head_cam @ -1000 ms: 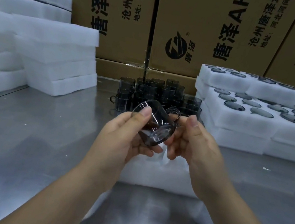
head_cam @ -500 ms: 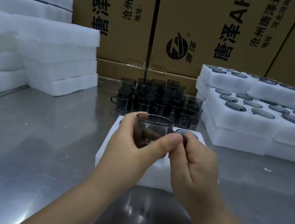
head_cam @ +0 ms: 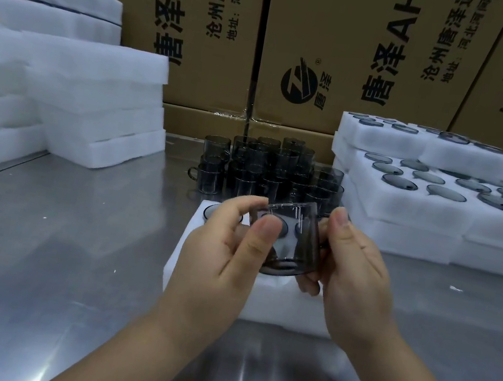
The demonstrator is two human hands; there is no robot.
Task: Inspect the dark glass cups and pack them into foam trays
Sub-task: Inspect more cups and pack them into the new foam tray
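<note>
While left hand (head_cam: 220, 251), right hand (head_cam: 359, 275) grip dark cup (head_cam: 291, 240) over foam tray (head_cam: 275, 300), loose cups (head_cam: 267, 169) crowd behind.

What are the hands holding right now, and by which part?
A dark glass cup, in both hands: the left hand pinches its side wall, the right hand grips the opposite side, at the handle.

The steel worktop (head_cam: 52, 240) carries a cluster of dark glass cups (head_cam: 267, 169). Just in front of it lies a foam tray (head_cam: 275, 300), left of it plain foam stacks (head_cam: 96, 117), right of it filled trays (head_cam: 421, 218).
</note>
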